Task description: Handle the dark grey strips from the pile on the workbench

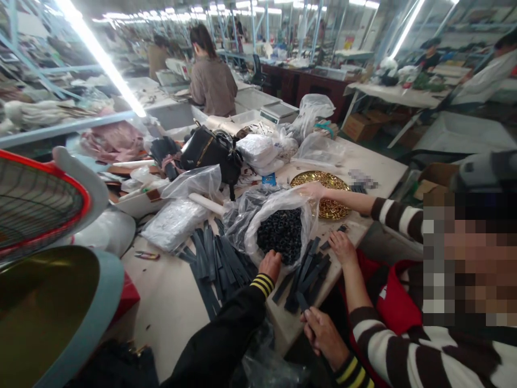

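Left hand [270, 265] dipped into plastic bag [283, 231] at desk [169, 302] centre, fingers buried among small black pieces [280, 233], grip unreadable. Right hand [323, 334] at 5 o'clock, fingers pinched on dark strip [302, 300], kept over strip pile [307, 275] for easy reach.

No legible text, label, brand, number or sign appears in the head view. A yellow-and-red poster [348, 42] on the far wall carries markings too small and blurred to read. The blue-capped item [269, 179] beside the black handbag [210, 152] shows no readable print.
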The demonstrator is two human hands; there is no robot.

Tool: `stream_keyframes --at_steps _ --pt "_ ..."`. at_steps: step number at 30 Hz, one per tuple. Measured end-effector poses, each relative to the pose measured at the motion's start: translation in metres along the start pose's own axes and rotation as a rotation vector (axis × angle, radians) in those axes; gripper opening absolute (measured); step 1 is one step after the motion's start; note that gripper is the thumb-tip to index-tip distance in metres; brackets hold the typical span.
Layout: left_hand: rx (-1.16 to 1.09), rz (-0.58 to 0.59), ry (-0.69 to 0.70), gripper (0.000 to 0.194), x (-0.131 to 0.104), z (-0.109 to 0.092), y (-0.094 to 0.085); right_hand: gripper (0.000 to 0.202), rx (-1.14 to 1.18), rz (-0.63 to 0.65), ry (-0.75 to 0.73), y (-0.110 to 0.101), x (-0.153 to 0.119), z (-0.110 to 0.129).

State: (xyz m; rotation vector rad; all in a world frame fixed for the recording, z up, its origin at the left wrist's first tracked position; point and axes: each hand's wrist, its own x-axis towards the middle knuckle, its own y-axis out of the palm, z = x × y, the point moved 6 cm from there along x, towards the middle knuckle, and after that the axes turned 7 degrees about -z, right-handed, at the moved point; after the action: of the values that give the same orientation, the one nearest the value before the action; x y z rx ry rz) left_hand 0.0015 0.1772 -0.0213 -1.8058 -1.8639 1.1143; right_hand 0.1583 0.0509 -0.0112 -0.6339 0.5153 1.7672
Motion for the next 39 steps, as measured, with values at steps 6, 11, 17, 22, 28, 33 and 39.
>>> stream_keyframes --at_steps 6,11,17,22,28,33,39 --pt "-0.035 0.005 -0.102 0.016 0.027 0.002 0.003 0.036 0.020 -0.006 -0.085 -0.004 -0.003 0.008" --pt "-0.336 0.073 -0.196 0.004 0.006 0.009 -0.011 0.028 0.226 0.066 -0.056 0.001 -0.003 0.028" --pt "-0.803 0.149 -0.435 0.025 -0.076 0.020 -0.002 0.025 0.208 0.116 -0.028 0.012 0.000 0.036" --pt "-1.128 0.128 -0.616 0.035 -0.115 0.029 0.017 0.024 -0.045 0.107 -0.091 0.018 0.004 0.035" --pt "-1.262 0.070 -0.641 0.036 -0.121 0.033 0.018 0.026 -0.188 0.131 -0.084 0.021 0.008 0.033" --pt "-1.276 0.052 -0.626 0.035 -0.121 0.035 0.016 0.027 -0.253 0.147 -0.075 0.020 0.004 0.041" --pt "-1.247 0.112 -0.605 0.034 -0.119 0.029 0.016 0.027 -0.299 0.173 -0.036 0.022 0.003 0.044"
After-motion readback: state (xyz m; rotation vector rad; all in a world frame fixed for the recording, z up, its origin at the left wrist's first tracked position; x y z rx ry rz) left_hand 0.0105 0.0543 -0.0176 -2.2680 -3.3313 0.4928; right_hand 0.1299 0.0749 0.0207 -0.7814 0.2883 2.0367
